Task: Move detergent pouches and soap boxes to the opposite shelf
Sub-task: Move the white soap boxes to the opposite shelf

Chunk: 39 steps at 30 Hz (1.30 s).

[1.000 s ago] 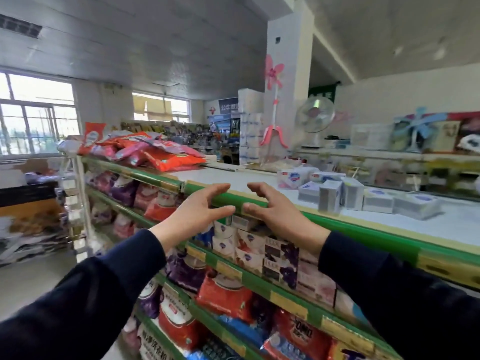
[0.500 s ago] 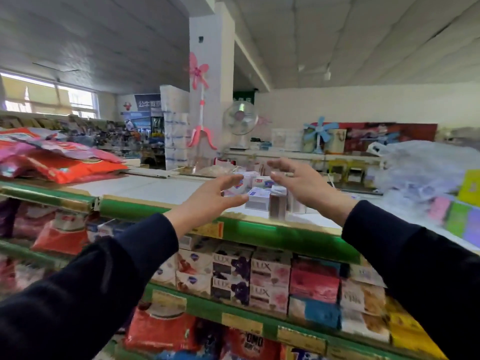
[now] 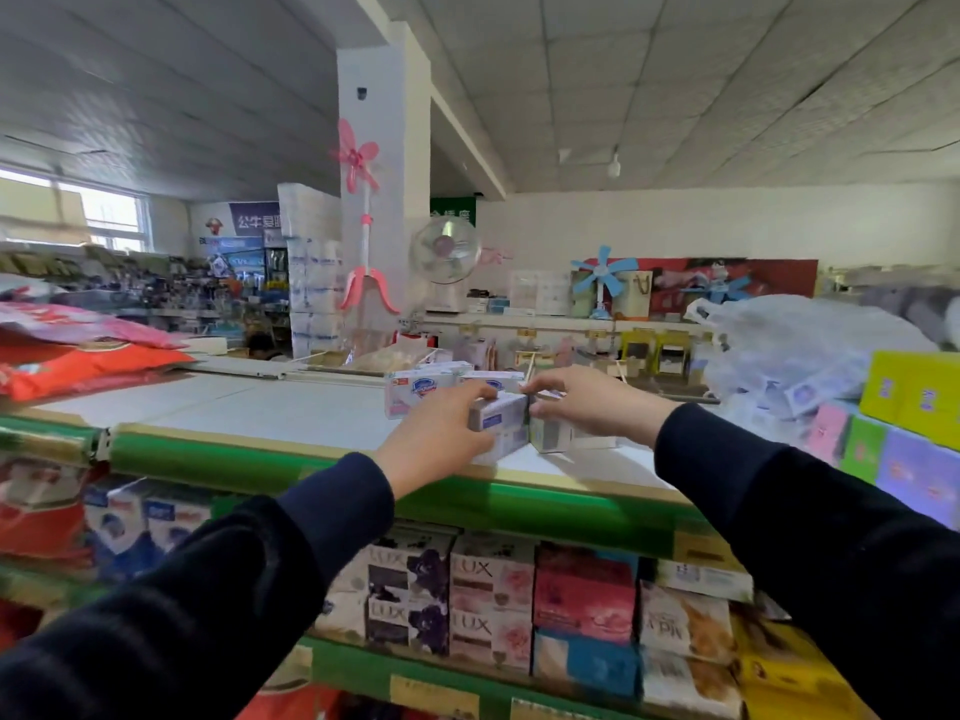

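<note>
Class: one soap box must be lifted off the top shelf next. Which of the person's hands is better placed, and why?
Left. The left hand already wraps the nearest soap box at the shelf's front edge; the right hand grips a box farther back.

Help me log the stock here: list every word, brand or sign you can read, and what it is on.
"LUX": pink rose soap boxes on the lower shelf.
"LUX": dark purple-flower soap boxes beside them.
"公牛": blue banner on the far wall; the rest is blurred.
Unreadable: the white soap boxes on the top shelf, those under the left hand and right hand, the green sign, the price tags.
</note>
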Motion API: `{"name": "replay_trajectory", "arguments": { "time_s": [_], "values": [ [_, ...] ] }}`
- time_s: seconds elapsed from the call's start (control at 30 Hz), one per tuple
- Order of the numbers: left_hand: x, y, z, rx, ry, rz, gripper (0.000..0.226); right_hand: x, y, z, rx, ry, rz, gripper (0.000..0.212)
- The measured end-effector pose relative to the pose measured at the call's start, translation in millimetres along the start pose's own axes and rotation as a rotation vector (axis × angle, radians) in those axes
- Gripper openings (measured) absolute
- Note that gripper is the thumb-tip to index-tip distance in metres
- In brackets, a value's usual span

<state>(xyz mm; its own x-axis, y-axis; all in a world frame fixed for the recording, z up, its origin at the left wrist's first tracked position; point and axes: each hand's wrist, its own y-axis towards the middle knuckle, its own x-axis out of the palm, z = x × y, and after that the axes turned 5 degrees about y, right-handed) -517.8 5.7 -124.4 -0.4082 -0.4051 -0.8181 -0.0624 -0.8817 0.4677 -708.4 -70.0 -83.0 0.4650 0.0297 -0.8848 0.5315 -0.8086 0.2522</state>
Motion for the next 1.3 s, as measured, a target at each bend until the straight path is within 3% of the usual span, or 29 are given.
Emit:
{"name": "replay_trajectory", "arguments": {
  "time_s": [0.2,0.4,0.67,0.83,0.9,1.0,1.03,1.3],
  "values": [
    [-16.6,0.9,-32.4,-0.03,-0.01,0.008,0.058,-5.5,-11.4,15.4,-0.028,0.091,0.033,0.035],
    [-22.1,-4.7,-49.4,-0.057,-0.037,0.057,0.057,-19.1,-28.1,18.0,0.047,0.305,-0.101,0.066],
    [-13.8,-19.9,-27.9,-0.004,0.151,0.193,0.042,-23.9,-38.4,24.5,0.047,0.295,-0.103,0.052],
    [-20.8,-14.9,-11.6,0.036,-0.199,0.216,0.037,-25.0,-42.3,27.6,0.041,0.204,-0.03,0.048],
    [-28.4,-2.8,-22.7,0.046,-0.199,0.126,0.033,-24.8,-44.3,29.2,0.045,0.175,-0.014,0.048],
    [-33.4,9.2,-34.4,0.038,-0.35,-0.296,0.054,-24.1,-46.5,30.4,0.05,0.172,-0.003,0.047],
    [-29.7,12.2,-34.7,0.059,-0.36,-0.333,0.054,-23.7,-46.6,30.3,0.052,0.173,-0.001,0.047],
    [-7.1,35.7,-8.1,0.096,-0.052,-0.023,0.05,-23.1,-49.5,31.3,0.043,0.147,0.03,0.046]
  ]
}}
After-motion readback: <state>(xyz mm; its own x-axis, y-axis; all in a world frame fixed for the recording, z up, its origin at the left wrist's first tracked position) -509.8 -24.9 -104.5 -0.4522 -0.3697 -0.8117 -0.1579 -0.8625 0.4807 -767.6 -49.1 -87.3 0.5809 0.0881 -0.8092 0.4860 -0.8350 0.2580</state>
